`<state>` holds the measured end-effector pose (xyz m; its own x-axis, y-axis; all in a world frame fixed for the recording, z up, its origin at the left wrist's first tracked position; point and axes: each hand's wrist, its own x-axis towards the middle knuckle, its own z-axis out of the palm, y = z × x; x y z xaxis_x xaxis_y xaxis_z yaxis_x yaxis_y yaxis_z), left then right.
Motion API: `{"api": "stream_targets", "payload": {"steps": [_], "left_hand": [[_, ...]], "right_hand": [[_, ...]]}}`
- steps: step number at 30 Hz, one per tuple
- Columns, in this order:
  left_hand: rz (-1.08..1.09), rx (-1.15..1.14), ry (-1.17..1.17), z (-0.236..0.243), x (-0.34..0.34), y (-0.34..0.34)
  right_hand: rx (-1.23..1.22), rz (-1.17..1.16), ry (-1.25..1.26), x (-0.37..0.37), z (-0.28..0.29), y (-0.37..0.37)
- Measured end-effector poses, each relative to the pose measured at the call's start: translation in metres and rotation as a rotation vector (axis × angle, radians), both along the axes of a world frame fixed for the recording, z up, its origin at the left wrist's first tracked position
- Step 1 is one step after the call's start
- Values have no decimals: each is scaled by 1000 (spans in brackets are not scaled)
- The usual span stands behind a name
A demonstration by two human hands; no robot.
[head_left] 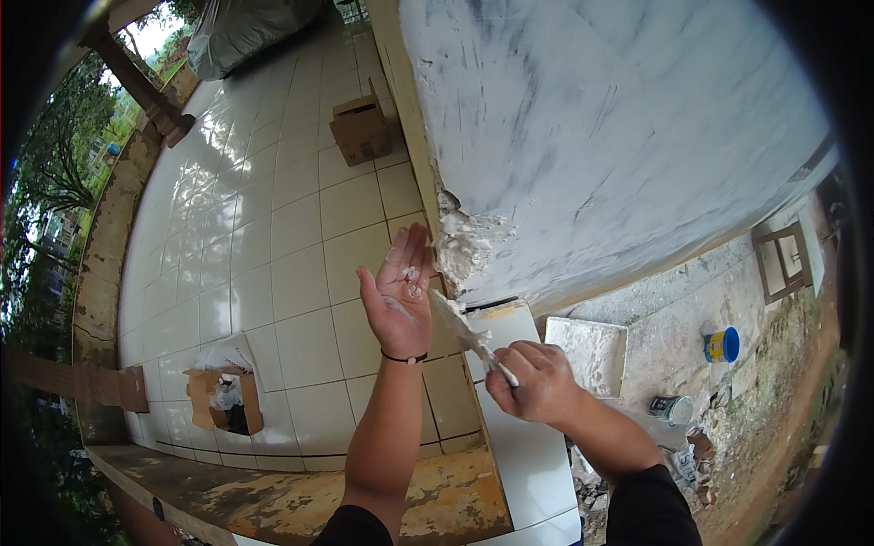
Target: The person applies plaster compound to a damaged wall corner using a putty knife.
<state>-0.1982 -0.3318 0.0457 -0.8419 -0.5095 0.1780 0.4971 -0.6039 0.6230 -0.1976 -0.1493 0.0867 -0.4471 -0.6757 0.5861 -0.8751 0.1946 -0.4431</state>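
My right hand (537, 380) is closed round the handle of a putty knife (469, 335). White filler coats its blade, which points up and left toward the wall corner. Palm up, my left hand (401, 287) lies open beside the corner, with smears of white filler on the palm and fingers. Its fingertips are close to the wall's edge; whether they touch it I cannot tell. A rough lump of wet white filler (469, 246) covers a broken patch on the corner of the white-grey wall (619, 118). The blade's tip sits just below that patch.
Pale tiles (291, 318) cover the porch floor at left. On it stand an open cardboard box (360, 132) and a smaller box (226, 400) with plastic inside. At lower right are a whitened tray (587, 355), a blue-yellow bucket (721, 346), a tin can (672, 409) and rubble.
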Motion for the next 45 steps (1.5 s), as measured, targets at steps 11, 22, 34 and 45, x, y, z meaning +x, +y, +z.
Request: {"api": "stream_targets", "payload": {"steps": [11,22,34,45], "left_hand": [[130,43,-85,3,13,-34],[9,-7,-57,-8,-3,-29],[-23,-36,-5,-5,0,-11],[-74,-48,-1,-9,-4,1]], "right_hand": [[-119,-397,17,31,-2,-76],[-64,-490,16,41,-9,-60],[-71,-159,-31,-32,-16,-2],[-102,-74,-353,-55,-46,0]]}}
